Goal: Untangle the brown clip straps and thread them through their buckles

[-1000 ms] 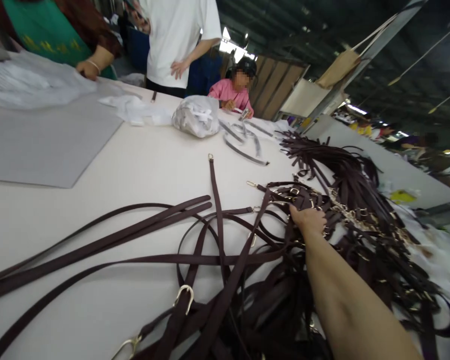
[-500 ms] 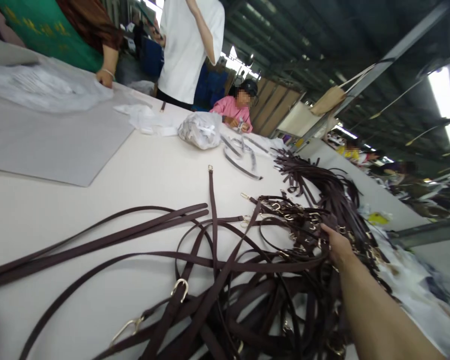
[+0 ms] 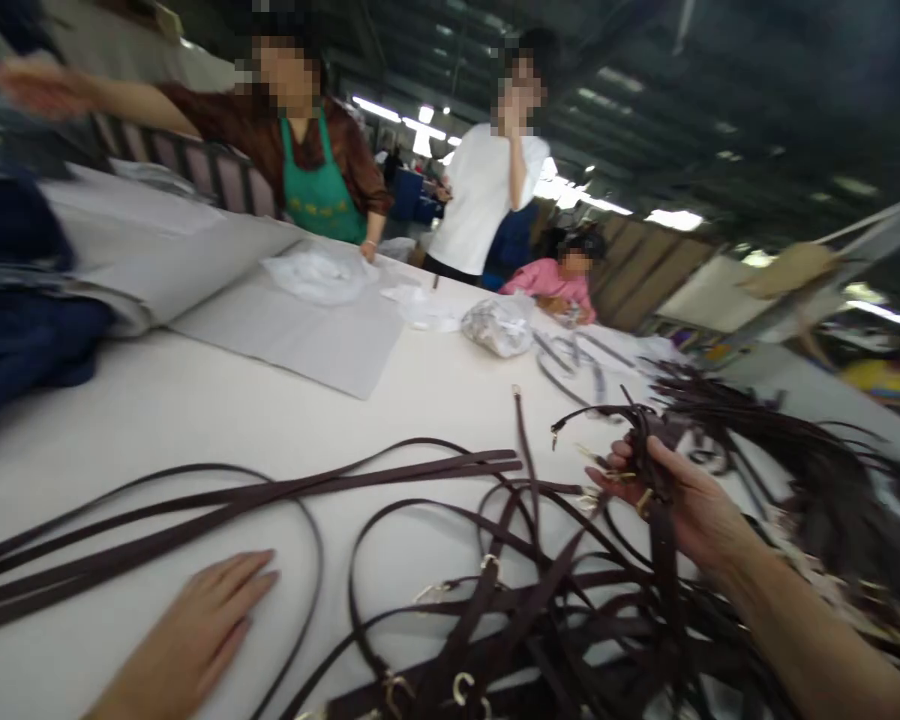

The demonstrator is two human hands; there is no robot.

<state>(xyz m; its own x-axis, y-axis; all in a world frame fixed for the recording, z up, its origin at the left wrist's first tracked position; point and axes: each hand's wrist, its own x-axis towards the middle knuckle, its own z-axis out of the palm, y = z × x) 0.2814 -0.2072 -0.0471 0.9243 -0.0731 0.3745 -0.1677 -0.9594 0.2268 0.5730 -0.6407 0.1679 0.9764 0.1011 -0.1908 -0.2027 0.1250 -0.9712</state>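
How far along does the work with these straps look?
Perhaps done: long, dark-brown leather-like straps laid loosely together at left. In hand: the right hand grips a bunch of brown straps with gold-coloured metal fittings. Apparently remaining: the tangled brown strap pile below.

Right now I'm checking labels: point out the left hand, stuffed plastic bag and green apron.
Left hand (image 3: 186,628): head view, back of hand.
Stuffed plastic bag (image 3: 498,326): head view, middle.
Green apron (image 3: 309,184): head view, bib.

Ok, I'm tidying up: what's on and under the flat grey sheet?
Crumpled whitish plastic lies on the grey sheet; anything beneath the sheet is covered.
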